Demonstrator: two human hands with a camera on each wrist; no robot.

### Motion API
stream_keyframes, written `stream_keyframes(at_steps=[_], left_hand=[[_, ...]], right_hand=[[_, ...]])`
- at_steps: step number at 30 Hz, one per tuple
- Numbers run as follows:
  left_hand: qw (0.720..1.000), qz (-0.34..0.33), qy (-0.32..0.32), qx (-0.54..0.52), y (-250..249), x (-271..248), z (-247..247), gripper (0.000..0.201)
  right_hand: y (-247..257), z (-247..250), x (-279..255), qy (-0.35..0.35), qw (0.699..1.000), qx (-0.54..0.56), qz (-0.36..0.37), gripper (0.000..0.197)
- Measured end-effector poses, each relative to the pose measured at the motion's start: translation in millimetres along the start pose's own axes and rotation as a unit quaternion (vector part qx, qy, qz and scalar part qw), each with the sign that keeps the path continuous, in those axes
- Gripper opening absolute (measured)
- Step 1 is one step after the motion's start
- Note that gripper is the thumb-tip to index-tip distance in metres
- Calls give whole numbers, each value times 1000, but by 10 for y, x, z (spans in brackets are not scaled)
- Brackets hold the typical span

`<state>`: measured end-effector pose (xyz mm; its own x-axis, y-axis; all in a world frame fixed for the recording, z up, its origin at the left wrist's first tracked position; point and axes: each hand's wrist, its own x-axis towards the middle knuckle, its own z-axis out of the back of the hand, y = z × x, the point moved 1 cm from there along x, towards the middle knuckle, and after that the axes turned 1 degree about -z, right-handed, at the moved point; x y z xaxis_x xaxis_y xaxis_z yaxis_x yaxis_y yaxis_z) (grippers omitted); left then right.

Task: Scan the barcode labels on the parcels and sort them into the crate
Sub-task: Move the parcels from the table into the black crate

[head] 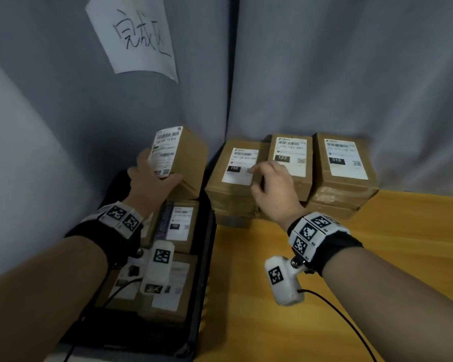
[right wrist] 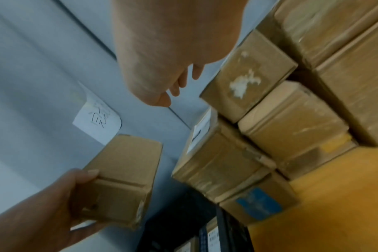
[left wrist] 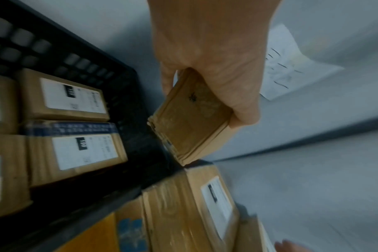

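Observation:
My left hand [head: 152, 178] grips a small brown parcel [head: 183, 155] by its near end, label up, above the far end of the black crate [head: 207, 257]. In the left wrist view the fingers [left wrist: 211, 68] wrap the parcel [left wrist: 190, 122] beside the crate wall [left wrist: 136, 119]. Several labelled parcels [head: 178, 226] lie in the crate. My right hand [head: 270, 184] hovers over the parcel marked 150 [head: 236, 173], fingers loosely curled and holding nothing. The right wrist view shows those fingers [right wrist: 175, 85] hanging free of the stacked parcels [right wrist: 222, 162].
Parcels marked 122 [head: 293, 158] and 010 [head: 345, 163] stand stacked at the back of the wooden table [head: 324, 296]. A handwritten paper sign [head: 134, 35] hangs on the grey curtain behind. Cables trail from both wrist cameras.

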<state>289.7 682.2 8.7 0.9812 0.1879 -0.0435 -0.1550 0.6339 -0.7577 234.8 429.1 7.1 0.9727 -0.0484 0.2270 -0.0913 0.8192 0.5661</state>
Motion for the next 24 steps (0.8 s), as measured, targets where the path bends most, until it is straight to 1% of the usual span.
stream_keyframes(at_steps=[3,7,10,12,15,17,19,21,22,24], left_hand=[[998,57,14,36,385,20,188,89],[994,53,19,95,838,47,391,87],[985,87,37,142,1197,112,495,86],[978,121,58,161,1483,152,544,88],[963,143,112,198,1898,195,601,88],[955,143,153,212,2116,203,631,87],[946,135,185,228,2285,207,655,88],[937,124,211,251,2406,207,667,90],[931,112,222,265,2448,208,662,91],[919,74,250,296,2500,196,626,91]], right_hand=[[203,-296,-63,30,999,17,1,30],[440,-825,-170,60,998,22,-9,29],[581,-1254,-249,96,994,41,-30,28],[656,-1551,-306,122,990,55,-54,27],[758,-1989,-376,178,975,85,-104,27],[834,-2255,-413,221,958,108,-150,27],[931,-2496,-438,251,938,139,-194,22],[1038,-2722,-457,261,921,177,-230,16],[1084,-2826,-464,262,916,185,-243,16],[1150,-3010,-477,257,916,173,-255,23]])
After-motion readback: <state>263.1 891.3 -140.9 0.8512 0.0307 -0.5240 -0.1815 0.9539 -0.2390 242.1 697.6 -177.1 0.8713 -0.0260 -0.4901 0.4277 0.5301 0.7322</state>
